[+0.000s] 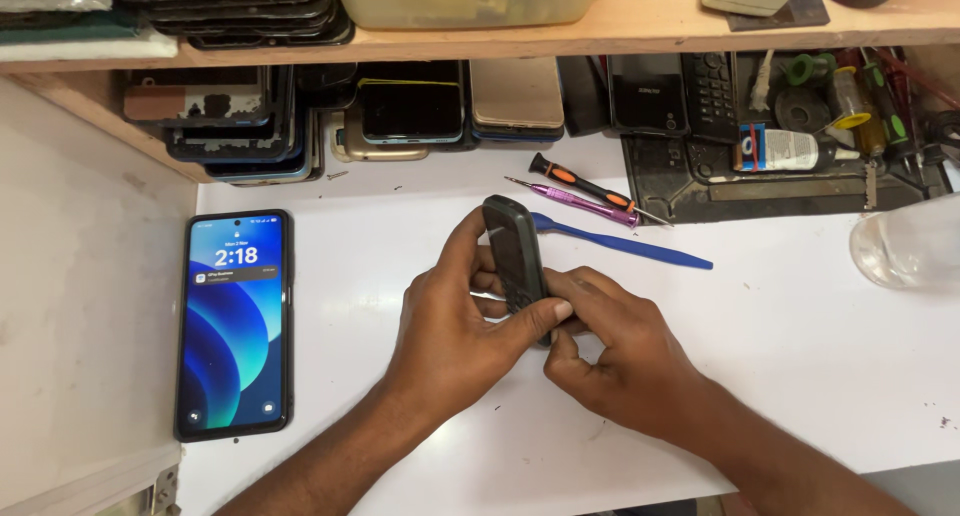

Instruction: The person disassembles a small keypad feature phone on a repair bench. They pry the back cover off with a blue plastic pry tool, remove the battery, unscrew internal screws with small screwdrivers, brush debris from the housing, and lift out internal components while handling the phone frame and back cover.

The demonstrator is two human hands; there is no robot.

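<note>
A smartphone (235, 324) lies screen-up at the left on the tabletop (780, 336), well apart from the work. The left hand (450, 326) pinches a small dark phone (515, 261) edge-on above the tabletop; the right hand (610, 346) is closed on its lower end, thumb pressed against the edge. Risk: excess thumb force may slip the phone free, dropping it or cracking its casing. A blue pry tool (625, 241) lies just behind.

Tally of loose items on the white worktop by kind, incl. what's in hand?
Small dark keypad phone, held by left hand and right hand: 1
Smartphone with lit screen: 1
Screwdrivers, orange-black and purple: 2
Blue pry tool: 1
Clear plastic cup: 1
Total: 6
</note>
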